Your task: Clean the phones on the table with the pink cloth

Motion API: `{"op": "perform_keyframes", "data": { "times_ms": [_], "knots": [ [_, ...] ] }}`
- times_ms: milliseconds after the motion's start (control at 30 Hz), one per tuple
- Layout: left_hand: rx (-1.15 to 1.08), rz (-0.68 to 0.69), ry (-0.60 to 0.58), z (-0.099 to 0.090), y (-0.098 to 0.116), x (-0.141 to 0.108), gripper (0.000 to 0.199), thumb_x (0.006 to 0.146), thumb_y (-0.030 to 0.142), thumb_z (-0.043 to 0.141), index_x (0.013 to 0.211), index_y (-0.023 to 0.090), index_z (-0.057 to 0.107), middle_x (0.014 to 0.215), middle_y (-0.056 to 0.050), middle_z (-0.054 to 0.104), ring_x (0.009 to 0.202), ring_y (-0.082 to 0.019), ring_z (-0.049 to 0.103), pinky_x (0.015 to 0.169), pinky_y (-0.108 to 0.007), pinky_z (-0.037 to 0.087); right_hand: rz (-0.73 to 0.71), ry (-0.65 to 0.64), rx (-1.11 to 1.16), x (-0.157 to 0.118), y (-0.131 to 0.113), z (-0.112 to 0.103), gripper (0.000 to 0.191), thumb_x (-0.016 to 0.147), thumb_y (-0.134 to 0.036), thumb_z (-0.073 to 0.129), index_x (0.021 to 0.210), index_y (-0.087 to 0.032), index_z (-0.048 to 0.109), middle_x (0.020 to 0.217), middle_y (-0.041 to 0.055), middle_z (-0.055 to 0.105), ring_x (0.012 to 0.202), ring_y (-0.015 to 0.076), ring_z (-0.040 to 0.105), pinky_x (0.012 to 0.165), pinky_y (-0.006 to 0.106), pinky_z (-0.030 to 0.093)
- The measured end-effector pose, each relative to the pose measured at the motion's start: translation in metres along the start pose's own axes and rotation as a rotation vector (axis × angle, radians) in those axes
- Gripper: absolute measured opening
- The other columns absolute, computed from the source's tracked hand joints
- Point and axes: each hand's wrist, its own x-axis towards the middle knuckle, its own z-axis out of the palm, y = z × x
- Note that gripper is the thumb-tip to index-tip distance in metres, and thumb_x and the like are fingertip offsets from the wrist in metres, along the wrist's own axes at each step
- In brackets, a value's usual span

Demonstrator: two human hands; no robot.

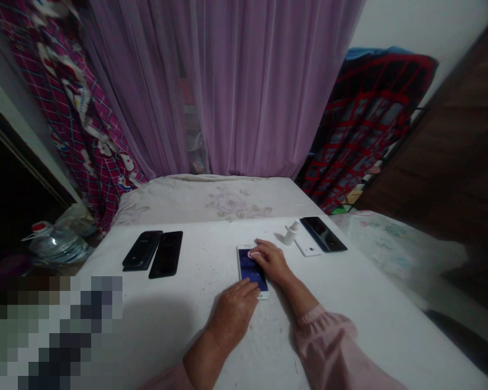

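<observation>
Smartphone (pixel 247 266) flat beneath both hands (pixel 270 261)

phone screen (pixel 248 265) partly hidden, lower left pixelated

White table (pixel 341 325), black phones (pixel 166 254), white phones (pixel 308 245), small white bottle (pixel 290 234)

Two bare hands close together, lower centre of the frame

The left hand (pixel 232 314) lies palm down, fingers pointing right, just below the right hand (pixel 271 261), whose fingers bend down toward the upper left; the right forearm (pixel 299 297) emerges from a gathered pink sleeve (pixel 324 342).
</observation>
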Motion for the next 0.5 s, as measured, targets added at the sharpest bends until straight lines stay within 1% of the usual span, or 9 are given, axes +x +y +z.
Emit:
{"op": "perform_keyframes", "data": {
  "times_ms": [133,200,267,400,500],
  "knots": [
    [0.007,0.006,-0.001,0.0,0.0,0.0,0.022,0.092,0.012,0.053,0.109,0.016,0.068,0.111,-0.007,0.073,0.109,-0.023,0.066,0.094,-0.037,0.056,0.112,0.053,-0.05,0.021,-0.001,0.01,0.015,0.085,-0.03,0.06,0.09,-0.026,0.075,0.115,0.0061,0.069,0.12,0.0236,0.056,0.102,0.041,0.04],
    [0.009,0.004,-0.001,0.0,0.0,0.0,0.022,0.092,0.011,0.055,0.108,0.016,0.068,0.111,-0.007,0.073,0.109,-0.024,0.066,0.094,-0.037,0.056,0.118,0.058,-0.063,0.027,-0.001,0.013,0.015,0.085,-0.029,0.06,0.089,-0.026,0.074,0.113,0.005,0.07,0.118,0.0233,0.057,0.102,0.041,0.04],
    [0.011,0.008,0.0,-0.001,0.001,0.001,0.022,0.092,0.011,0.055,0.108,0.015,0.068,0.111,-0.007,0.073,0.108,-0.024,0.066,0.094,-0.037,0.056,0.093,0.07,-0.057,0.028,-0.001,0.013,0.016,0.085,-0.028,0.059,0.089,-0.027,0.074,0.112,0.0045,0.07,0.117,0.023,0.058,0.102,0.042,0.041],
    [0.017,0.004,-0.008,-0.002,0.001,0.001,0.023,0.092,0.012,0.054,0.109,0.016,0.067,0.111,-0.007,0.073,0.108,-0.023,0.067,0.094,-0.038,0.056,-0.02,0.063,-0.025,0.014,0.0,0.011,0.016,0.084,-0.03,0.061,0.089,-0.026,0.075,0.115,0.0072,0.069,0.118,0.0238,0.057,0.104,0.043,0.041],
    [0.013,-0.003,0.008,-0.001,0.001,0.001,0.022,0.091,0.012,0.054,0.108,0.017,0.067,0.111,-0.006,0.073,0.107,-0.023,0.067,0.094,-0.038,0.056,-0.097,0.042,-0.013,-0.004,-0.001,0.009,0.017,0.085,-0.031,0.06,0.089,-0.028,0.076,0.119,0.0065,0.068,0.123,0.025,0.053,0.109,0.049,0.035]
  ]
}}
